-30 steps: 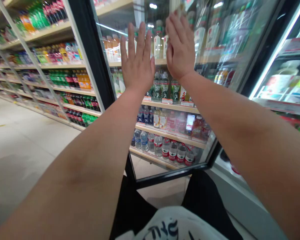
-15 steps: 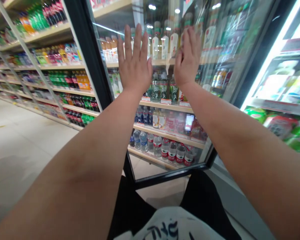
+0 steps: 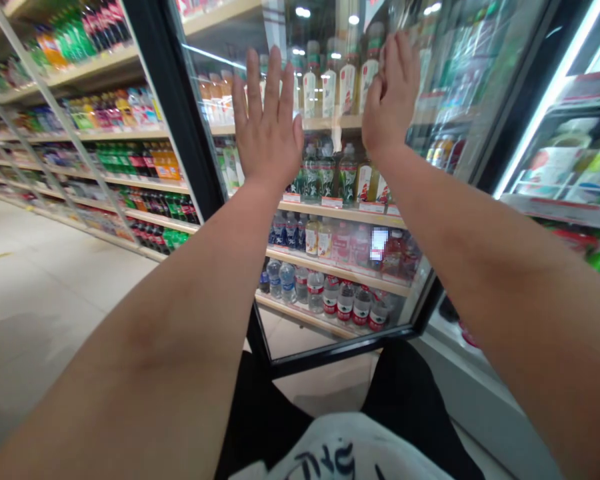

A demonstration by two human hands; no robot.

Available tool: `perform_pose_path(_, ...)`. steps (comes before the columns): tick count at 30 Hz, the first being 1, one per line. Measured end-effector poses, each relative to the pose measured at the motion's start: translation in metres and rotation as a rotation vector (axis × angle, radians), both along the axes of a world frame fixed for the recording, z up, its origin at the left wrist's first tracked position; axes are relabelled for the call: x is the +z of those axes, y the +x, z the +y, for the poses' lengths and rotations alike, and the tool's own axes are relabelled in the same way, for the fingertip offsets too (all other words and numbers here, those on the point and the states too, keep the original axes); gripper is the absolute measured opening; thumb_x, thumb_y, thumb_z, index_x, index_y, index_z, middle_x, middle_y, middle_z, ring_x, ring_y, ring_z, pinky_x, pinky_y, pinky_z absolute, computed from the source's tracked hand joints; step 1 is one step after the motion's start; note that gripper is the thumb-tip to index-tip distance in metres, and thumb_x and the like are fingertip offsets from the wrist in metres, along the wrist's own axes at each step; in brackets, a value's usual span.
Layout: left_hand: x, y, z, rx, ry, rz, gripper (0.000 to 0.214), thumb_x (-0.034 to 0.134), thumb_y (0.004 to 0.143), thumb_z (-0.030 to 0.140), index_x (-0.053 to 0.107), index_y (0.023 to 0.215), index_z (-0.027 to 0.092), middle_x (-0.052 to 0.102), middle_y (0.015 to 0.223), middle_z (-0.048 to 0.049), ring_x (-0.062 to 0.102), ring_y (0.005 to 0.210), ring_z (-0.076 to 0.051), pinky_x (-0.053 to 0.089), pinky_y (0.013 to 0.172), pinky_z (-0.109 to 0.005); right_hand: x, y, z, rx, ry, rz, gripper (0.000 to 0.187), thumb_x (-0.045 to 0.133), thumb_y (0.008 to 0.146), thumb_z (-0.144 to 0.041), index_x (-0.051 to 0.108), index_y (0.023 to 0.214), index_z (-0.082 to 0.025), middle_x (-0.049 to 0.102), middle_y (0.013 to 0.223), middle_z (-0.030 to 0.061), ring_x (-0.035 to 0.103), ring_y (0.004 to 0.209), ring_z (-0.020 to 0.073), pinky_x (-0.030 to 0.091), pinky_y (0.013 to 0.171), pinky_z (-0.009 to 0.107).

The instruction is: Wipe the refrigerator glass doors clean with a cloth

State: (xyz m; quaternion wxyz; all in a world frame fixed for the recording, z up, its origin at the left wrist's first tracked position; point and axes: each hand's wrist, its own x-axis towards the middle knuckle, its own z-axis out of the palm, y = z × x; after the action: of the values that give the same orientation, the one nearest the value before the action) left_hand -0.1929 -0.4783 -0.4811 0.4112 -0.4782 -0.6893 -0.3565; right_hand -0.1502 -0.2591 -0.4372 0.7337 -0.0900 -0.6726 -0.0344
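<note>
My left hand [image 3: 267, 123] is raised with fingers spread flat against the pane of a glass cooler door [image 3: 460, 80] that stands swung open before me. My right hand [image 3: 391, 93] is raised beside it, fingers straight and together, also at the glass. Neither hand holds anything. The door has a black frame [image 3: 180, 120]. Through and in the glass I see shelves of drink bottles [image 3: 325, 290].
Long store shelves [image 3: 105, 133] packed with coloured drink bottles run along the left, above a pale tiled floor [image 3: 45, 293]. The lit cooler interior [image 3: 570, 167] with packaged goods is at the right. My dark trousers and white printed shirt show at the bottom.
My right hand slid rightward across the glass and now sits a little higher. The left hand stayed nearly in place. The door's angle shifted slightly.
</note>
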Motion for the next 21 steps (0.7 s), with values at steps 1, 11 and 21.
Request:
perform_pose_path(1, 0.000, 0.001, 0.000, 0.014, 0.004, -0.002, 0.075, 0.044, 0.102, 0.046, 0.019, 0.170, 0.029, 0.015, 0.171, 0.0178, -0.014, 0.161, -0.025, -0.024, 0.126, -0.066, 0.002, -0.007, -0.004, 0.001, -0.095, 0.055, 0.063, 0.029, 0.090, -0.006, 0.050, 0.150, -0.001, 0.050, 0.161, 0.0139, 0.037, 0.155, 0.0283, 0.018, 0.136, 0.052)
perform_pose_path(11, -0.001, 0.002, 0.001, -0.019, 0.038, 0.005, 0.069, 0.041, 0.102, 0.038, 0.025, 0.168, 0.028, 0.011, 0.172, 0.0195, -0.011, 0.162, -0.024, -0.023, 0.127, -0.064, 0.000, 0.015, -0.017, 0.199, 0.533, -0.491, 0.056, 0.051, 0.097, -0.035, 0.052, 0.152, -0.034, 0.044, 0.165, -0.0064, 0.031, 0.159, 0.0221, 0.021, 0.136, 0.048)
perform_pose_path(21, -0.003, -0.004, 0.000, 0.022, 0.041, 0.054, 0.070, 0.037, 0.103, 0.045, 0.025, 0.169, 0.027, 0.011, 0.171, 0.0202, -0.008, 0.162, -0.024, -0.019, 0.130, -0.060, -0.012, 0.002, -0.014, 0.162, 0.492, -0.421, 0.061, 0.054, 0.089, -0.041, 0.056, 0.150, -0.043, 0.042, 0.163, -0.0111, 0.032, 0.159, 0.0239, 0.019, 0.135, 0.041)
